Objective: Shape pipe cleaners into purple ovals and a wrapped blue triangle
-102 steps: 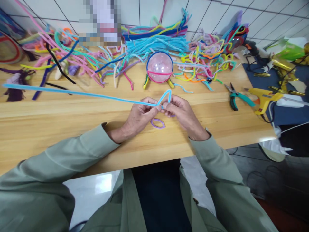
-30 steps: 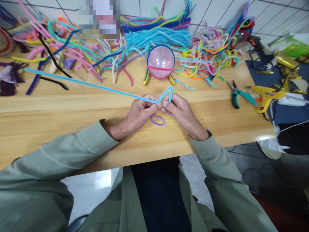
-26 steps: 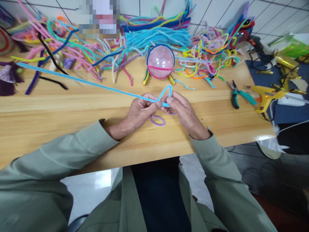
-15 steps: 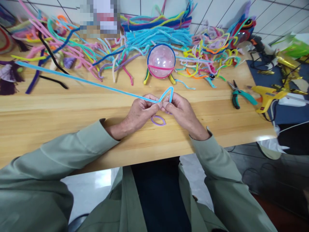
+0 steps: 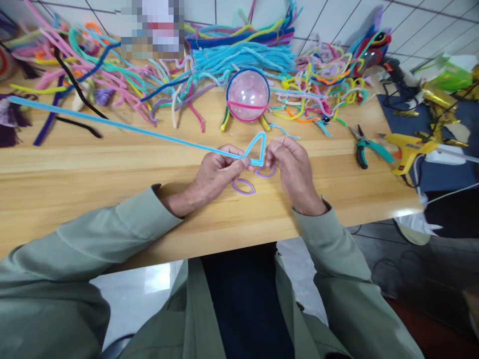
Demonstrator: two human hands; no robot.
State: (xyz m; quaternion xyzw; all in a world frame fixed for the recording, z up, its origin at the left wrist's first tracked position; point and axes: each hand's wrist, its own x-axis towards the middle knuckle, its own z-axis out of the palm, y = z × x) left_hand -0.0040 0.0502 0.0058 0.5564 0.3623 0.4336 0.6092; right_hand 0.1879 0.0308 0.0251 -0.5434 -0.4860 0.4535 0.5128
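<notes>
My left hand (image 5: 219, 169) pinches a long light-blue pipe cleaner (image 5: 123, 127) where it is bent into a small triangular loop (image 5: 256, 149). The straight tail runs far left across the wooden table (image 5: 93, 174). My right hand (image 5: 290, 162) is curled beside the loop, with its fingertips closed at the loop's right corner. Two small purple pipe-cleaner loops lie on the table under my hands: one (image 5: 244, 186) is below my left fingers, the other (image 5: 265, 172) is by my right fingers.
A clear pink ball (image 5: 247, 94) with a blue rim stands behind the hands. Heaps of coloured pipe cleaners (image 5: 239, 60) fill the back of the table. At the right lie teal-handled pliers (image 5: 364, 147) and a yellow glue gun (image 5: 407, 149).
The short end now crosses under the loop, closing it into a triangle. My right hand has shifted a little right, uncovering a second purple loop. The long tail swung slightly.
</notes>
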